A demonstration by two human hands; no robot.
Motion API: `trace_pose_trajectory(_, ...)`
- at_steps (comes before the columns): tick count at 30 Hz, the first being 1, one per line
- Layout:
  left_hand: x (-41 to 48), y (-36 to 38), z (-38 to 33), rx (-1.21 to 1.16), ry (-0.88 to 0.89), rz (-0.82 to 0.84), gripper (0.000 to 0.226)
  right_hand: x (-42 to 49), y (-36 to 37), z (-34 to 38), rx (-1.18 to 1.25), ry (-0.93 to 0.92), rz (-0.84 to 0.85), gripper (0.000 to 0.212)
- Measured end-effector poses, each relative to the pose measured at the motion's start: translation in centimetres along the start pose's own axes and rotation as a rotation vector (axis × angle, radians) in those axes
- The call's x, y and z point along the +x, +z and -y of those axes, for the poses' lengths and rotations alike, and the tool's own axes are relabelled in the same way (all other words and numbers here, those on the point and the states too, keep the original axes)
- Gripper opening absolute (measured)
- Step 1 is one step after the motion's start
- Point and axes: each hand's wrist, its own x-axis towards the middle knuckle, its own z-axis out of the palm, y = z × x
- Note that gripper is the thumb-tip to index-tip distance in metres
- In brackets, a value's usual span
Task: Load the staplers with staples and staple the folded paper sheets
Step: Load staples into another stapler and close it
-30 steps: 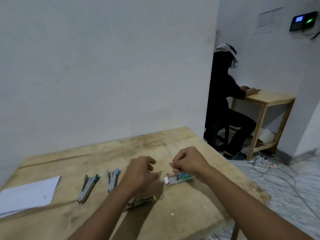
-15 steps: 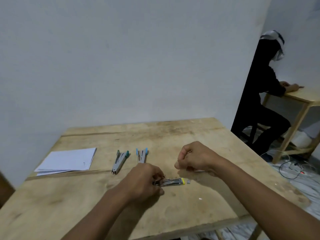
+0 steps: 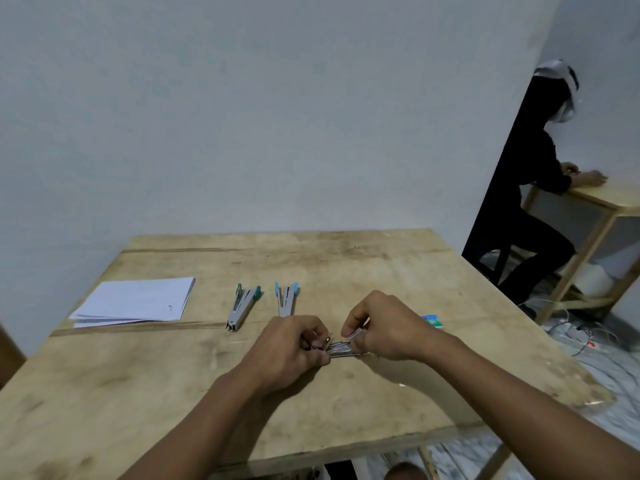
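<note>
Loading seems in hand: the left hand (image 3: 291, 344) grips a small silver metal stapler (image 3: 341, 351), held between both hands' fingers; the right hand (image 3: 388, 327) pinches a thin grey staple strip (image 3: 356, 336) just above it. Next, the strip likely needs aligning with the channel.

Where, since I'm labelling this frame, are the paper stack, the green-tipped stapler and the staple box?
paper stack (image 3: 138, 301): head view, middle of the top sheet.
green-tipped stapler (image 3: 238, 311): head view, midway along its grey body.
staple box (image 3: 433, 321): head view, its visible blue-green corner.
</note>
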Motion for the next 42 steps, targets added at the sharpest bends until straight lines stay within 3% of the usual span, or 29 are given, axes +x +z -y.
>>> trace_pose_trajectory(9, 0.6, -0.4, -0.2, -0.127, -0.092, 0.036, 0.014, 0.4, 1.1, 0.4, -0.068, -0.075, -0.055, 0.023)
trace_pose_trajectory(14, 0.7, -0.3, -0.2, -0.161, -0.118, 0.031, 0.013, 0.8, 1.5, 0.2, -0.125, -0.062, -0.049, 0.017)
trace_pose_trajectory(27, 0.6, -0.5, -0.5, -0.191, -0.147, 0.035, 0.017, 1.8, 1.7, 0.8, -0.242, -0.127, 0.013, 0.025)
trace_pose_trajectory(37, 0.5, -0.5, -0.5, -0.195, -0.142, 0.038, 0.016, 1.7, 1.6, 0.6, -0.21, -0.138, -0.003, 0.031)
trace_pose_trajectory(42, 0.5, -0.6, -0.6, -0.195, -0.139, 0.032, 0.018, 1.7, 1.1, 0.4, -0.162, -0.128, -0.009, 0.019)
